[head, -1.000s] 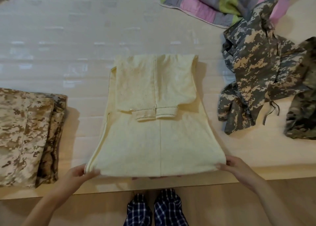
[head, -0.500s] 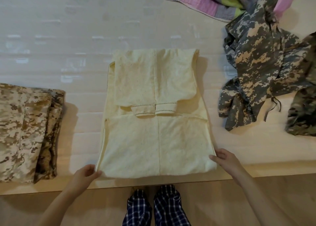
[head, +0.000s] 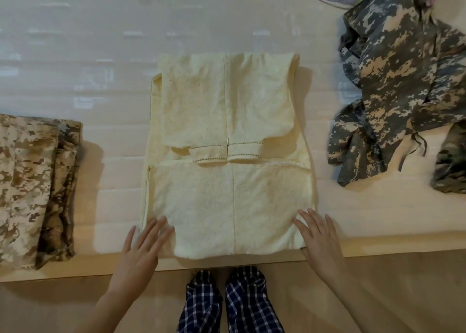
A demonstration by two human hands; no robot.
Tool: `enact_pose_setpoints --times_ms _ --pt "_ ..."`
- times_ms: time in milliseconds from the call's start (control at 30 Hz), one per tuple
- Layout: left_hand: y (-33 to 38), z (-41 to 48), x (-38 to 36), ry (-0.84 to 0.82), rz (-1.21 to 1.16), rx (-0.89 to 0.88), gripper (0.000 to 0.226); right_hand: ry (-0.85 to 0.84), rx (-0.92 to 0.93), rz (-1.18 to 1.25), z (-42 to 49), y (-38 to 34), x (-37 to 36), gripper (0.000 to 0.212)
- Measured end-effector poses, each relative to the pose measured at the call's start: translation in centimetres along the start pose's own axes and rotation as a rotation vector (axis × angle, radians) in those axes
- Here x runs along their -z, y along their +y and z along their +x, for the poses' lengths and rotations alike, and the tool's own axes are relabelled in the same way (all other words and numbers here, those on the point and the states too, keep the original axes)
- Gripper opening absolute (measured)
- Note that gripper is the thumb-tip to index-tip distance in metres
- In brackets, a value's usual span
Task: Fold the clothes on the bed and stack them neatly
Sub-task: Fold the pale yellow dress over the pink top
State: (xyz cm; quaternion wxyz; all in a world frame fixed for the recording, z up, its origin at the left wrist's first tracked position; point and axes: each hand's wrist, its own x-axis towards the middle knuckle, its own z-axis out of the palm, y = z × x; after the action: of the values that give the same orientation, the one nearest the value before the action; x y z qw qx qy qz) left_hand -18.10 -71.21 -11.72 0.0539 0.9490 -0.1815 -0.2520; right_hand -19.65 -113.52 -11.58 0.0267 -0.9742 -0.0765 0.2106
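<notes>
Both hands have let go of the hem, now folded up to just below the sleeve cuffs (head: 227, 152). Left hand (head: 141, 249) and right hand (head: 319, 237) lie flat, fingers (head: 157, 228) spread, on the cream garment's (head: 227, 100) near corners. It lies mid-way along the bed's (head: 100, 43) near edge, long axis pointing away from the person.

My left hand (head: 141, 247) and right hand (head: 319, 237) are bare, and both forearms (head: 106, 305) run bare to the near edge of the view. Between them, near and in the middle, I wear checked trousers (head: 248, 305): dark navy cloth crossed with thin white lines, loose and creased, two legs side by side.
</notes>
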Motion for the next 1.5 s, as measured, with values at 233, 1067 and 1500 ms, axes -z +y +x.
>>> enact_pose_setpoints --times_ms 233,1067,1500 --pt "-2.7 -1.2 3.0 -0.023 -0.277 -0.048 0.047 -0.025 0.057 0.368 -0.2 3.5 4.2 0.05" --pt "-9.6 33.0 21.1 0.487 -0.371 0.412 0.071 0.3 -0.339 0.531 33.8 6.3 18.6 0.078" --pt "-4.6 36.3 26.6 -0.035 -0.052 -0.019 0.036 -0.113 0.04 0.087 36.9 3.6 23.0 0.04"
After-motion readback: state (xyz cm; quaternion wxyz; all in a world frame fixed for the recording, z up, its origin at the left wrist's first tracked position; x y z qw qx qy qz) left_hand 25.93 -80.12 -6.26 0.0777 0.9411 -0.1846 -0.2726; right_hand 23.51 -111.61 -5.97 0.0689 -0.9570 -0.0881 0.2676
